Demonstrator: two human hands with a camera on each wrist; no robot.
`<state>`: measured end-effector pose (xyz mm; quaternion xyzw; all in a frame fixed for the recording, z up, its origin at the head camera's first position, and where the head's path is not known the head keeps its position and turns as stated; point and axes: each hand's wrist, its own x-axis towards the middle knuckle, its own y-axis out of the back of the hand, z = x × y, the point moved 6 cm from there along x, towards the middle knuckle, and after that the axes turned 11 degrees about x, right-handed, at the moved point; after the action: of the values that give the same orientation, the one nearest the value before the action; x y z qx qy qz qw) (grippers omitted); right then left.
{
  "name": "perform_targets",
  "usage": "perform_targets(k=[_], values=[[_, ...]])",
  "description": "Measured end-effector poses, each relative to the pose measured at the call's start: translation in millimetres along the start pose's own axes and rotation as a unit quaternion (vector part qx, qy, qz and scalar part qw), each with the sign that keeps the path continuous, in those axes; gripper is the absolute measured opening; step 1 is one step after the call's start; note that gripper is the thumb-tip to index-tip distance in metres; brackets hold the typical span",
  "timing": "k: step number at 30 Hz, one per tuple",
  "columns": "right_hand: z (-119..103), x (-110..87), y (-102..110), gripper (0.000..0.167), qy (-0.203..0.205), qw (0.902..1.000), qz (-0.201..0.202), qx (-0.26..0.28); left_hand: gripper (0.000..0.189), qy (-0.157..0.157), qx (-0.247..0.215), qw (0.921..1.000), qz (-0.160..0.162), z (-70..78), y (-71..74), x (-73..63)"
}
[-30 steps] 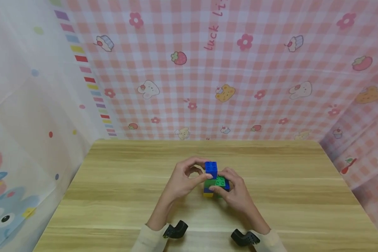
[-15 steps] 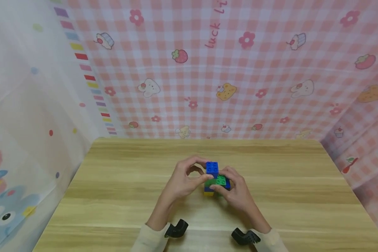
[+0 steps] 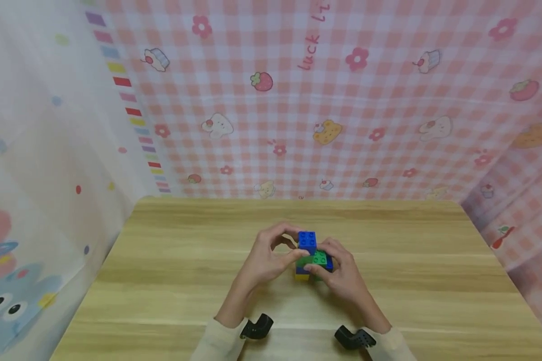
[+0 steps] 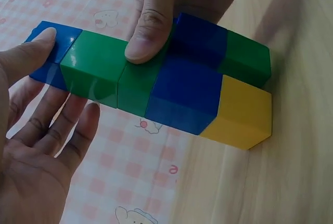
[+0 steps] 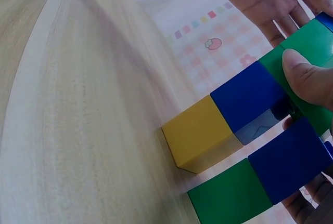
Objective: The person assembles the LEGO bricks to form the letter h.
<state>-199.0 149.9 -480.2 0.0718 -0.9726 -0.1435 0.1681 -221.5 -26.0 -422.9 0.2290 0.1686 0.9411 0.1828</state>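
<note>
Toy building bricks stand joined as one piece on the table. At its top is a blue brick, which my left hand pinches between thumb and fingers. Under it comes a green brick, then a wider green brick with studs showing at its right. Below that one, two legs stand side by side: a blue brick over a yellow brick, and a second blue brick over a green brick. My right hand grips the wider green brick, thumb on its near face.
The wooden table stretches to both sides of the bricks. A pink checked cloth hangs behind it, and a pale printed cloth on the left. A black mount sits at my left cuff, another black mount at my right.
The head view has shifted slightly, so hands and bricks appear a little further right. Both grips and the stacking of the bricks look the same.
</note>
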Motion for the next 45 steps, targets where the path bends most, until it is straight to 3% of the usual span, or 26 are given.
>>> perform_targets(k=[16,21,27,34,39,45], values=[[4.1,-1.2,1.7,0.034,-0.009,0.9995,-0.022,0.022,0.037,-0.030,0.033,0.9989,0.015,-6.2,-6.2,-8.7],[9.2,-3.5,9.2,0.039,-0.006,0.9993,-0.033,0.014,0.035,0.010,0.030,0.9995,0.010,-14.6,-10.3,-13.5],[18.8,-10.1,20.2,0.043,-0.033,0.9986,-0.034,0.025,0.037,0.058,0.011,0.9983,-0.003,-30.4,-18.4,-23.1],[27.8,-19.3,21.7,0.037,-0.085,0.9931,-0.022,0.078,0.036,0.088,0.000,0.9961,-0.001,-40.3,-22.0,-32.8],[29.8,-20.1,20.9,0.035,-0.085,0.9933,-0.014,0.078,0.035,0.117,-0.002,0.9931,-0.006,-47.0,-25.3,-37.3],[29.6,-20.1,24.0,0.035,-0.085,0.9936,-0.008,0.074,0.032,0.124,-0.041,0.9914,0.007,-51.2,-29.5,-37.1]])
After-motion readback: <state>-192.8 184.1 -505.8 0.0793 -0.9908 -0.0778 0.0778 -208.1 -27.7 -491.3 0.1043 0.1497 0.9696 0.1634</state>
